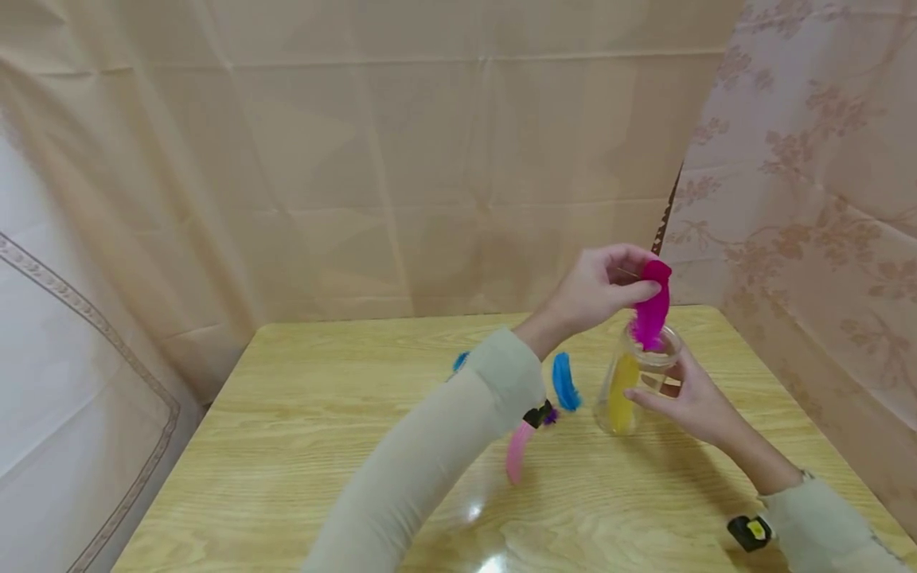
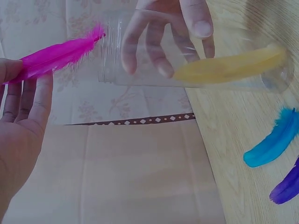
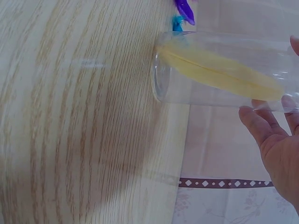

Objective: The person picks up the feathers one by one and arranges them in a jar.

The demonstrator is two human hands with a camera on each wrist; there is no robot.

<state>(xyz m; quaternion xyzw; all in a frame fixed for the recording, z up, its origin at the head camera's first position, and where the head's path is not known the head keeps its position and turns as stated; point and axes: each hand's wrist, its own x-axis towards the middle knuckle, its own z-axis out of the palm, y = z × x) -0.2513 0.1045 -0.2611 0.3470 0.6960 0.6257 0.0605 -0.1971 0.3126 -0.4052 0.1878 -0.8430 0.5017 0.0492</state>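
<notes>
Right of centre in the head view, a magenta feather (image 1: 653, 306) is pinched by the left hand (image 1: 595, 290), its fluffy end at the mouth of a clear jar (image 1: 640, 374) gripped by the right hand (image 1: 693, 400). If lowered off-centre, that end could be bent against the rim; whether the rim is touched cannot be told. A purple feather (image 1: 552, 416) is mostly hidden by a black wrist device (image 1: 535, 415).
</notes>
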